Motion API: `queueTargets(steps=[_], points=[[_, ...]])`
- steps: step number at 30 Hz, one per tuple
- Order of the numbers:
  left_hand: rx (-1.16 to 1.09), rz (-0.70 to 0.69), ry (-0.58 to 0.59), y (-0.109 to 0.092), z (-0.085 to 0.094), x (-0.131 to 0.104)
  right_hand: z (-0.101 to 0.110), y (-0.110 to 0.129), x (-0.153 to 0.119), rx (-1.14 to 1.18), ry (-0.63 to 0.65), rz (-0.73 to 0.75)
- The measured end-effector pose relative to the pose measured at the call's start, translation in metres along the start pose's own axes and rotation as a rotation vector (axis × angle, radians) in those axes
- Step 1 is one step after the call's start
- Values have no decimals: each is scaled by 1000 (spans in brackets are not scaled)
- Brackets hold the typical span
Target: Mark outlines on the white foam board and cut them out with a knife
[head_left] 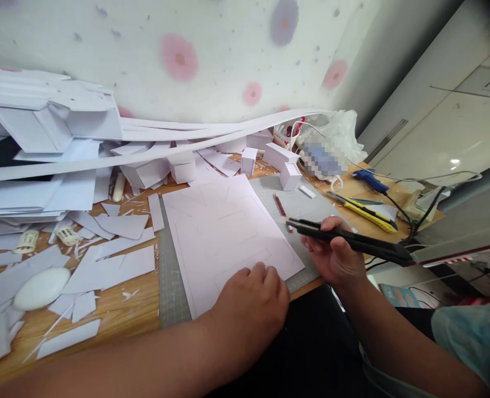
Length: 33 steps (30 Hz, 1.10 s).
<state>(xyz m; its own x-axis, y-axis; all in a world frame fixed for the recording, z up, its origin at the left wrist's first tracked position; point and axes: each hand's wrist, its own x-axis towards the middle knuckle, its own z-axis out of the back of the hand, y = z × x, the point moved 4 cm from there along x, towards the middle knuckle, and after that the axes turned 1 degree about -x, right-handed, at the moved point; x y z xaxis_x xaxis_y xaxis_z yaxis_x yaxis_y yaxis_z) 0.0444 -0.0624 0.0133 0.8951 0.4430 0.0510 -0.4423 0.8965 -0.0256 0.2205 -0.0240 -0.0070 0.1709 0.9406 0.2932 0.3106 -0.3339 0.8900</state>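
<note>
My right hand (pixel 339 260) is wrapped round a black utility knife (pixel 352 239), held just above the right edge of a white sheet (pixel 224 232). The knife's tip points left. Pencil lines mark the sheet, which lies on a grey cutting mat (pixel 265 190). My left hand (pixel 253 298) rests on the sheet's near edge, its fingers curled in and the fingertips hidden. Beyond the knife's tip, a dark red pencil (pixel 279 204) lies on the mat, with a white eraser (pixel 307 192) farther back.
White paper offcuts (pixel 122 226) and a white oval object (pixel 41 288) cover the table's left side. Folded paper boxes (pixel 290 176) stand at the back. A yellow utility knife (pixel 367 214) and a blue glue gun (pixel 370 181) lie to the right. Long paper strips (pixel 153 153) span the back.
</note>
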Motion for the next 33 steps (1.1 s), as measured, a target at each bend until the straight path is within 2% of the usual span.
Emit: queueTargets(steps=[4, 7, 9, 13, 16, 19, 22, 27, 33], points=[[11, 39, 24, 5, 1, 2, -7, -3, -7, -222, -44, 9], [55, 75, -18, 1, 2, 0, -15, -5, -14, -242, 50, -38], [59, 41, -59, -7, 1, -2, -18, -6, -19, -345, 94, -46], [92, 37, -119, -18, -1, -6, -21, -3, -26, -718, 108, 50], [131, 74, -138, -18, -4, -7, -28, 0, -28, -860, 147, 125], [150, 71, -140, -19, -7, -7, -36, 2, -26, -884, 235, 138], [150, 78, -91, -20, -8, -7, -43, 3, -21, -901, 319, 137], [106, 57, -6, -24, -8, -7, -46, 0, -18, -975, 361, 187], [159, -11, -146, -28, -9, -11, -42, -4, -17, -998, 369, 165]])
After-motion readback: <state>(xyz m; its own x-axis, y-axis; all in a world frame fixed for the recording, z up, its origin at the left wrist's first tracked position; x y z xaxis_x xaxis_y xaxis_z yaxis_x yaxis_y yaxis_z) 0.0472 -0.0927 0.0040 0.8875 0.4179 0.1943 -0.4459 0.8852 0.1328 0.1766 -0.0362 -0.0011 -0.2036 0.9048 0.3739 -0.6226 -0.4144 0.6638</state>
